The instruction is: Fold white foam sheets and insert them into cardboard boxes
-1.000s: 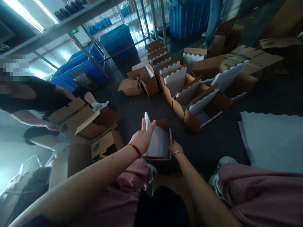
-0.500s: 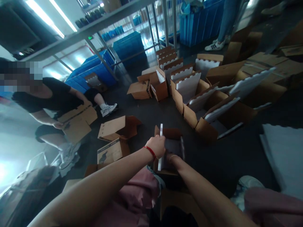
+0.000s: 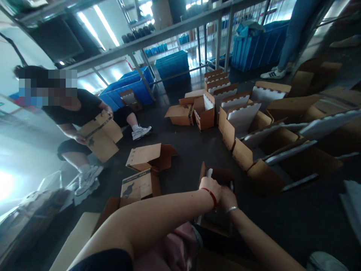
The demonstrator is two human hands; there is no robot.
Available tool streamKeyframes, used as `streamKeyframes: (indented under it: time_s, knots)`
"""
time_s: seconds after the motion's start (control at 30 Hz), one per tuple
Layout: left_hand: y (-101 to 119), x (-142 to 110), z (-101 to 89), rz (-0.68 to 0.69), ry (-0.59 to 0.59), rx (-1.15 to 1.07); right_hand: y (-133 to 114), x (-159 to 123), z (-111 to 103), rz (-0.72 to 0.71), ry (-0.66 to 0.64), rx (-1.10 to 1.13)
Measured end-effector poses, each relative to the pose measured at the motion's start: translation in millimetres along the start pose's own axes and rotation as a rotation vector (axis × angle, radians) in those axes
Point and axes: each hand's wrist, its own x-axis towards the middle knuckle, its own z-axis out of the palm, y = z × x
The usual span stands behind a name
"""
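My left hand (image 3: 210,190), with a red string on its wrist, is down at the mouth of an open brown cardboard box (image 3: 217,175). My right hand (image 3: 228,198), with a silver bangle on its wrist, is close beside it over the same box. A white insert (image 3: 209,173) shows just past my left hand, and the hands and box walls hide most of it. My left fingers appear closed on the insert. The fingers of my right hand are hidden, so its hold is unclear.
A seated person (image 3: 67,113) handles a flat cardboard box (image 3: 100,135) at left. Open boxes (image 3: 143,156) lie nearby, and several more with serrated white inserts (image 3: 242,116) stand at right. Blue crates (image 3: 172,67), metal shelving (image 3: 141,41) and a standing person's legs (image 3: 293,41) are farther off.
The white insert, standing upright and widely visible a second ago, is now mostly down in the box. My hands have closed together over it. The seated person's flat box has shifted.
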Motion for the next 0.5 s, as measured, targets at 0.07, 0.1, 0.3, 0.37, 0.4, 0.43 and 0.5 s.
streamKeyframes:
  time_s: [0.07, 0.1, 0.3, 0.37, 0.4, 0.43, 0.5]
  knots:
    - [-7.2, -1.8, -6.4, -0.012, 0.055, 0.013, 17.0, -10.1, -1.1, 0.110, 0.169, -0.014]
    - [-12.5, -5.1, -13.0, -0.011, 0.096, 0.017, 27.2, -14.7, 1.8, 0.219, 0.197, 0.031]
    - [-90.4, -55.0, -47.8, 0.052, 0.562, -0.149, 64.1, -32.5, 39.4, 0.552, -0.278, 0.545]
    - [-137.6, -71.4, -28.5, -0.039, 0.664, -0.341, 56.3, -23.7, 42.6, 0.586, -0.262, 0.707]
    - [-163.0, -77.1, -11.3, -0.123, 0.678, -0.424, 50.0, -12.6, 40.2, 0.609, -0.241, 0.808]
    - [-188.3, -80.7, 9.5, -0.230, 0.690, -0.501, 43.2, 3.4, 35.2, 0.626, -0.209, 0.900]
    - [-235.0, -81.2, 54.7, -0.469, 0.707, -0.576, 30.3, 48.6, 19.5, 0.628, -0.139, 1.031]
